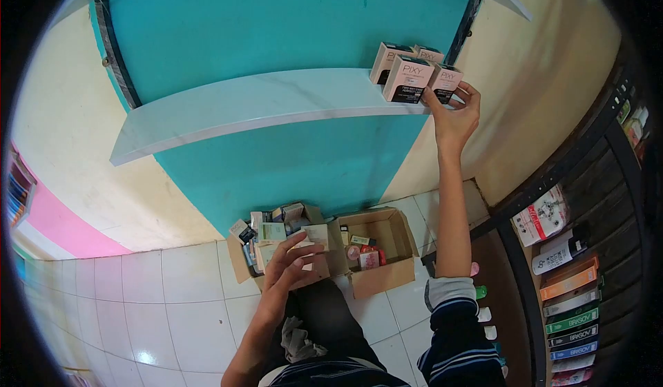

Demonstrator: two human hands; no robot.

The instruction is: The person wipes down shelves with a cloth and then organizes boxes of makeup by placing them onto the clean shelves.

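Note:
My right hand reaches up to the right end of the white shelf. Its thumb and fingers grip the sides of a small pink and black PIXY cosmetic box. Right beside this box stand several matching boxes, among them a front PIXY box and a back-left one. All stand upright, close together. My left hand hangs low in front of my body, fingers loosely bent and apart, with nothing visible in it. Below it is an open carton full of small packs.
A second open carton on the tiled floor holds a few small red and pink items. At right, a dark-framed rack carries bottles and rows of coloured boxes. A turquoise panel backs the shelf.

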